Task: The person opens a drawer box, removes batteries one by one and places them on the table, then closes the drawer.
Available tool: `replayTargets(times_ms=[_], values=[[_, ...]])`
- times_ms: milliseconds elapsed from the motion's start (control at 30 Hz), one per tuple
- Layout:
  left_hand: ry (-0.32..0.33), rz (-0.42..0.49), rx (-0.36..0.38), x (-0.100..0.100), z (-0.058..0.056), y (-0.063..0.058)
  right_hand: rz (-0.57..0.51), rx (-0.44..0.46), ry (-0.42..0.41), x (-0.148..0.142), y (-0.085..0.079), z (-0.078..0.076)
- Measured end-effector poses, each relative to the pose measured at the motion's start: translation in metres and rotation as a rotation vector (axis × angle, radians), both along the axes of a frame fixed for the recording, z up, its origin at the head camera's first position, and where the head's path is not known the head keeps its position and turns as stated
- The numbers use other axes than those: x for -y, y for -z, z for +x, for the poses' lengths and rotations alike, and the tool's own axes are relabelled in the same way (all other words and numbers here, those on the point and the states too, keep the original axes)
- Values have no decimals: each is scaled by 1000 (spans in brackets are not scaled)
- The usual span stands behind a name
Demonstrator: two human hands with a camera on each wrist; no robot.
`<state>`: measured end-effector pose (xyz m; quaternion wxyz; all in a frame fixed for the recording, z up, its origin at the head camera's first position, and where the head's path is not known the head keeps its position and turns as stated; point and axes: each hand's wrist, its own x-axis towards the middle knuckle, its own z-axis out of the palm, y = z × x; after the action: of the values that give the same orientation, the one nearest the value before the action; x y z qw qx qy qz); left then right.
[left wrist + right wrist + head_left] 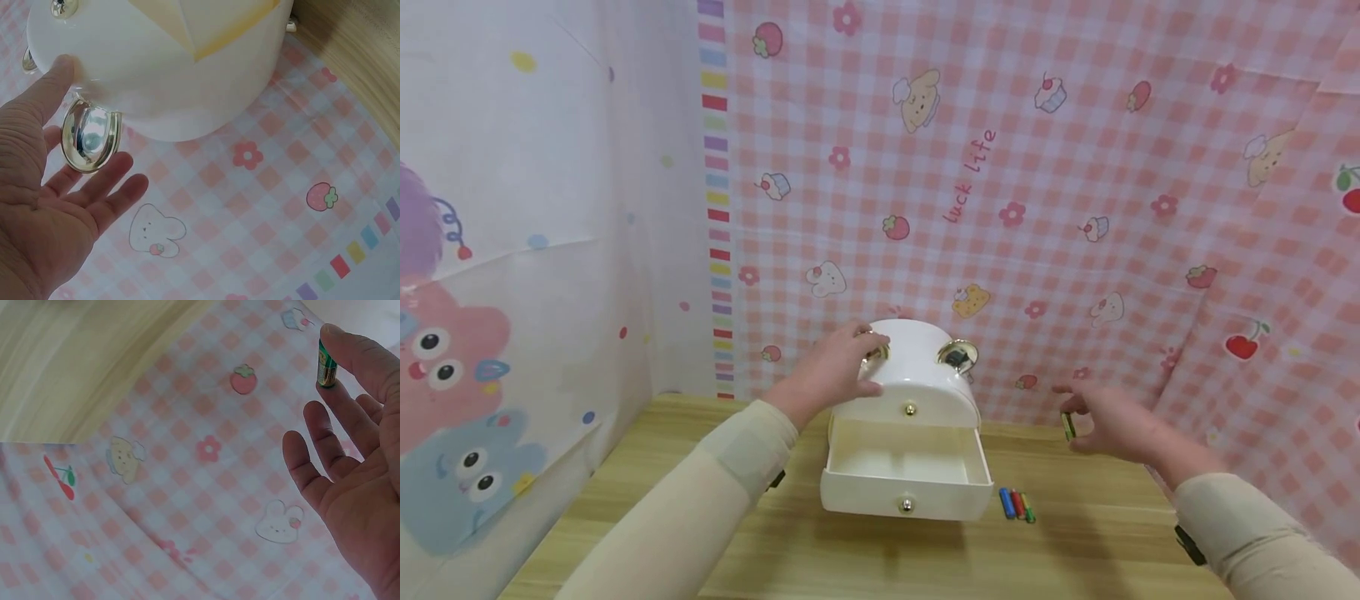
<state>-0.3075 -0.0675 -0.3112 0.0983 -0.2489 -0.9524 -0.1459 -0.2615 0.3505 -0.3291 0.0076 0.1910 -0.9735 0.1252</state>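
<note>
A white box [917,351] with a rounded top and gold ear-shaped loops stands on the table, its lower drawer [907,498] pulled out with a bare floor showing. My left hand [833,367] is at the box's left side. In the left wrist view its thumb [62,69] touches the white shell, and its loosely spread fingers lie around the gold loop [91,139]. Off to the right, my right hand [1116,421] pinches a small green and gold battery [326,365] between thumb and index finger, its other fingers apart.
A blue battery [1007,503], a red battery [1018,503] and a green-yellow battery [1028,507] lie together on the wooden table [1105,517], right of the drawer. A pink checked cloth [1037,167] hangs behind the box, and a white printed cloth [625,333] hangs at the left.
</note>
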Motion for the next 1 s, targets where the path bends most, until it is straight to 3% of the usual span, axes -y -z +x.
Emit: replayTargets(times_ms=[267,467,700,1000], values=[[-2,-43,-42,1,2,0,-46,83,6,0,30,1],[-11,-74,-64,1,2,-1,-78,115,-18,-2,66,-3],[-5,-82,-55,-1,1,-1,-146,240,-3,-3,104,-2],[-6,-79,-55,1,0,-1,-168,209,13,-2,134,-5]])
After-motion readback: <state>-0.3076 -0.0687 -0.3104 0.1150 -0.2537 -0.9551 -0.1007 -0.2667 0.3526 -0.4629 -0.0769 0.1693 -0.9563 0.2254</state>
